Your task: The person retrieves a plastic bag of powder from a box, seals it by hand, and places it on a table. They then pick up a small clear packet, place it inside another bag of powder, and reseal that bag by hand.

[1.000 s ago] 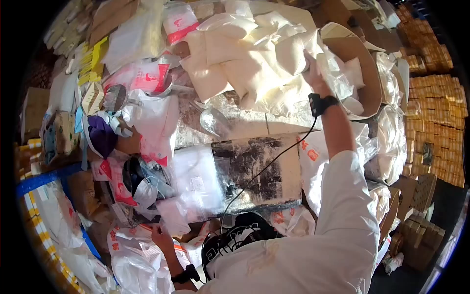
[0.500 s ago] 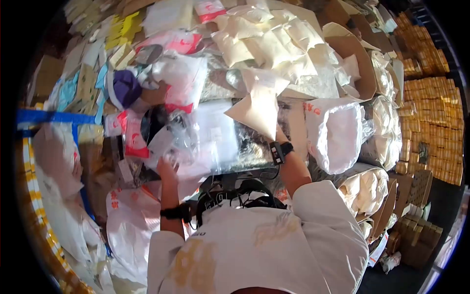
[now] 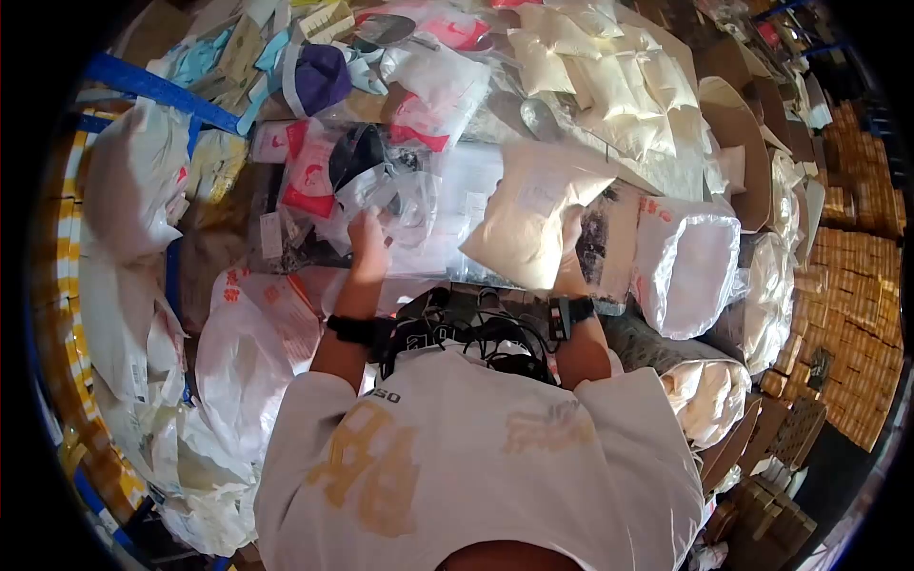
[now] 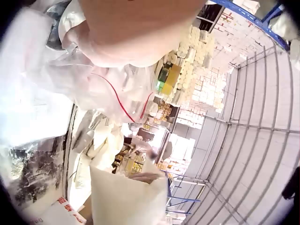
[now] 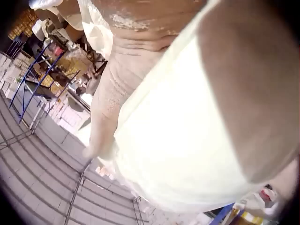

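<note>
My right hand point(image 3: 571, 233) grips the side of a plump, cream-coloured filled bag point(image 3: 519, 228), raised over the work surface in front of my body. Up close in the right wrist view, the thumb side of that hand lies along the same bag point(image 5: 164, 136), while the other fingers are hidden behind it. To the left, my left hand point(image 3: 369, 246) pinches a clear plastic bag point(image 3: 409, 205). A red zip line runs across that clear bag point(image 4: 105, 93) in the left wrist view, just below the hand point(image 4: 136, 33).
Stacked cream-filled bags point(image 3: 609, 76) lie at the back, near a metal scoop point(image 3: 540, 119). A pile of flat clear sleeves point(image 3: 471, 176) lies mid-table. Right of it stands an open lined white sack point(image 3: 690, 257); red-and-white packets point(image 3: 309, 181) lie left.
My right hand has brought a filled bag from the back pile toward my body. My left hand has risen from the front sacks to the clear plastic bag. The head view has shifted.
</note>
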`<state>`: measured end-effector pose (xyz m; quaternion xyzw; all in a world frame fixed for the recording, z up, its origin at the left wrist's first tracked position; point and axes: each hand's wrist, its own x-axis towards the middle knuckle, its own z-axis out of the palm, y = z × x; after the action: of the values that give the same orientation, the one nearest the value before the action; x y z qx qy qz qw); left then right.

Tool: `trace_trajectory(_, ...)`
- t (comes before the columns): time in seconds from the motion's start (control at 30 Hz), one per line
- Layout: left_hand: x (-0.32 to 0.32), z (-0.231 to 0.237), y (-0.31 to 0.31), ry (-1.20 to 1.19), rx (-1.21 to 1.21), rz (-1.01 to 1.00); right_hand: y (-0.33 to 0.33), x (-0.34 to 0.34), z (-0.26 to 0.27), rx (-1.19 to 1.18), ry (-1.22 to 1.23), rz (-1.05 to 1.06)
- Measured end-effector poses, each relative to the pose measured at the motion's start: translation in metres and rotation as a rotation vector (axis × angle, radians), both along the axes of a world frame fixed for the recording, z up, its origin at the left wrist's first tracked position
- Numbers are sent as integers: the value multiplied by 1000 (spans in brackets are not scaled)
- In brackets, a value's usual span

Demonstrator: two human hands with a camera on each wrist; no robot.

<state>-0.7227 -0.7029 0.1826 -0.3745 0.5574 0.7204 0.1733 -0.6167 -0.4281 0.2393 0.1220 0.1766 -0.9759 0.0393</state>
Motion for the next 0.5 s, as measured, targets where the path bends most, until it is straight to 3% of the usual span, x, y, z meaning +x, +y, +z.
trace_trajectory(0.1,-7,-33,7,481,-295,-136,-8,10,-4,-32,-22,3)
trace_trajectory(0.23,-7,-11,33,721,-562,-188,-28,12,-3,-95,-53,52)
trace_trajectory(0.37,-23,-16,38,859,-879,-215,-45,9,27,-161,-39,193)
trace_trajectory(0.43,-28,-20,36,738,-870,-292,-39,18,8,-135,-40,298)
trace_trajectory(0.5,-27,-5,41,584,-861,-359,-43,18,34,-171,-103,362)
